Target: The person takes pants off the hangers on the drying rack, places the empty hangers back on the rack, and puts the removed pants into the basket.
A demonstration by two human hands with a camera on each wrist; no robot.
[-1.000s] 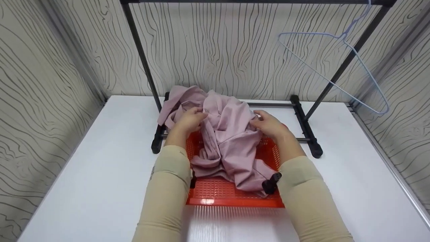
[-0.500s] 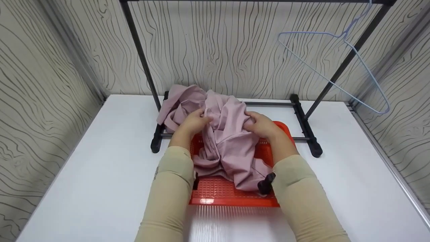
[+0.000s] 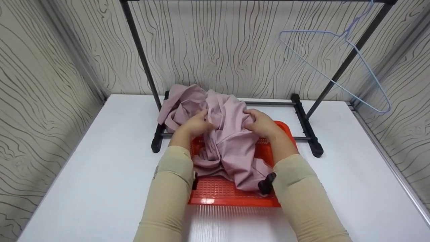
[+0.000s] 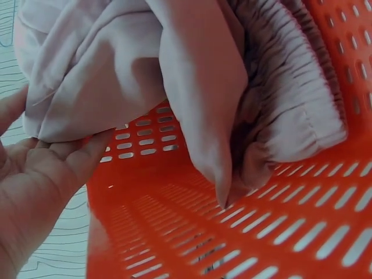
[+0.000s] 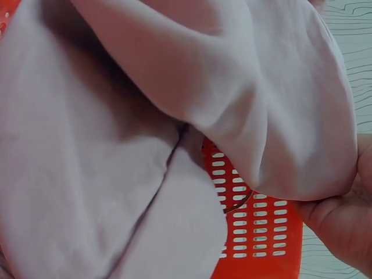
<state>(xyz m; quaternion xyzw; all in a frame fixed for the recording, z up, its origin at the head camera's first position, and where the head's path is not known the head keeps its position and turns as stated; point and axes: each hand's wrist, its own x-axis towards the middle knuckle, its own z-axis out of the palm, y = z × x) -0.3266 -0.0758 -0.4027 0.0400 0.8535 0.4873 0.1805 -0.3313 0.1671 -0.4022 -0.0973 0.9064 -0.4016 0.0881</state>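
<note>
A crumpled pink garment (image 3: 231, 144) lies heaped in a red plastic basket (image 3: 231, 201) and spills over its far left side. An elastic gathered band (image 4: 296, 93) shows on it in the left wrist view. My left hand (image 3: 198, 126) pinches the cloth at the heap's left, fingers (image 4: 87, 152) underneath and thumb on the other side. On the right, my right hand (image 3: 262, 125) grips a fold between thumb and fingers; in the right wrist view that hand (image 5: 343, 221) is partly cut off by the frame. Folds hide some fingertips.
Around the basket's far end stands a black rack (image 3: 140, 55), its feet (image 3: 307, 126) on the white table (image 3: 111, 168). From the rack's top bar at right hangs a light blue hanger (image 3: 305, 31). Patterned walls (image 3: 218, 50) close off the back and sides.
My right hand has moved left and in onto the garment, showing the basket's far right corner. My left hand has shifted slightly right and nearer. The garment has barely moved.
</note>
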